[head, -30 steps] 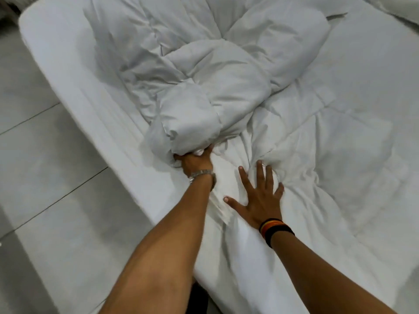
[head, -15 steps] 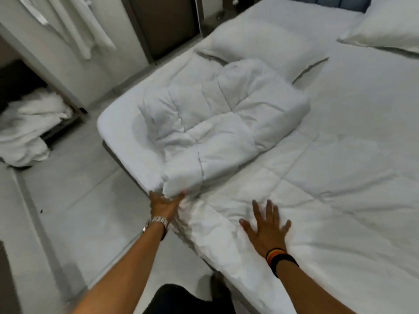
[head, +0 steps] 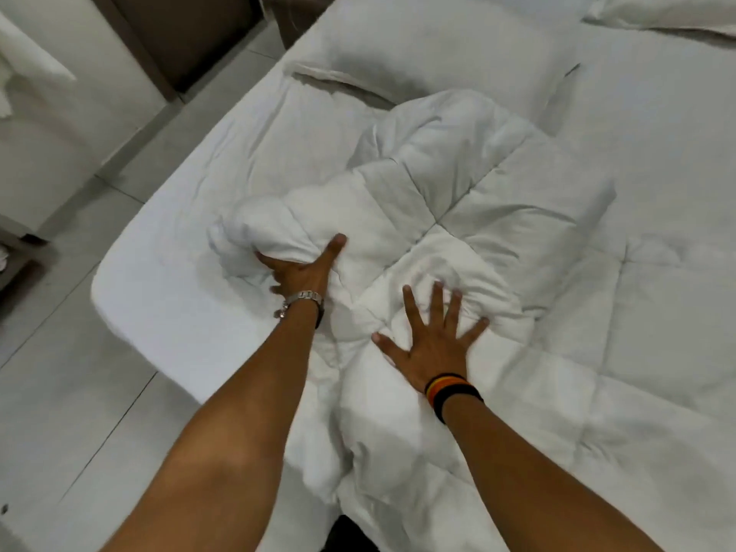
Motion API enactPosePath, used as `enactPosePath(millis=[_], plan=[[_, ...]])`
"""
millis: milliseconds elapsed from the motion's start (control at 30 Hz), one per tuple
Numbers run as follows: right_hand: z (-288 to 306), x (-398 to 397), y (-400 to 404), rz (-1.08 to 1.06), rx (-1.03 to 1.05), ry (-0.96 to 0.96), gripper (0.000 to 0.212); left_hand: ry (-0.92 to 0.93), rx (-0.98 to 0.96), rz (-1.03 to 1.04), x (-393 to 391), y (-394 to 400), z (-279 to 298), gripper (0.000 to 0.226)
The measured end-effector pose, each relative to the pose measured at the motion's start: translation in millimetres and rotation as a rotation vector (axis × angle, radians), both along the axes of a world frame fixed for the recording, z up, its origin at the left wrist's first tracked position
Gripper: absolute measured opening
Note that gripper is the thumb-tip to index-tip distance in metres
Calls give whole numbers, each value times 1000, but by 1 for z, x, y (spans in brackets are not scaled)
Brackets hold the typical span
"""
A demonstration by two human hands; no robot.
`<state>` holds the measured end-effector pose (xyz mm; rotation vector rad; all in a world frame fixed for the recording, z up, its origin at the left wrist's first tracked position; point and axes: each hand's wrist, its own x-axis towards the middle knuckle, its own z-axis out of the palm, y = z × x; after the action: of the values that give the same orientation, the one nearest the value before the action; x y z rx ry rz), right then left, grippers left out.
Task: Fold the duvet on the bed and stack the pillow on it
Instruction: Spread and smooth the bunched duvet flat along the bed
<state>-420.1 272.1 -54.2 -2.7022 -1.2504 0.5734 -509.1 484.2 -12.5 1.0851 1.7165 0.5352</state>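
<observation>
Here, nearest of all, two bare forearms reach out over the bed [head: 167, 296], whose bare sheet corner shows on the left above the tiled floor [head: 59, 392]. The right hand [head: 432, 344] lies flat on the white duvet [head: 498, 217], its grip spread wide, fingers fanned and palm pressing down on a quilted panel; a striped wristband [head: 450, 392] circles that wrist. Just beside it, the left hand [head: 298, 268] has its grip pinching a bunched fold of the duvet, thumb on top and fingers tucked under the cloth, with a metal watch [head: 304, 298] at the wrist. Beyond the hands the duvet heaps up in a loose, rumpled mound near the bed's left edge and stretches flat away to the right. Farther back a pillow [head: 430, 45] lies touching the mound's far side, and another pillow [head: 669, 10] shows at the top right corner.
</observation>
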Motion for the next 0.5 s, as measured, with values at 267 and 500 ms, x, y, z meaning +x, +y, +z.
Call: enactPosePath(millis=[267,500], plan=[[-21,-9,30,-65,-160,-83,109,-72,-13,-123,26,59,-56,116],[11,-55,133,-53,-8,6,108,-412,466,164,-85,168,28,54]])
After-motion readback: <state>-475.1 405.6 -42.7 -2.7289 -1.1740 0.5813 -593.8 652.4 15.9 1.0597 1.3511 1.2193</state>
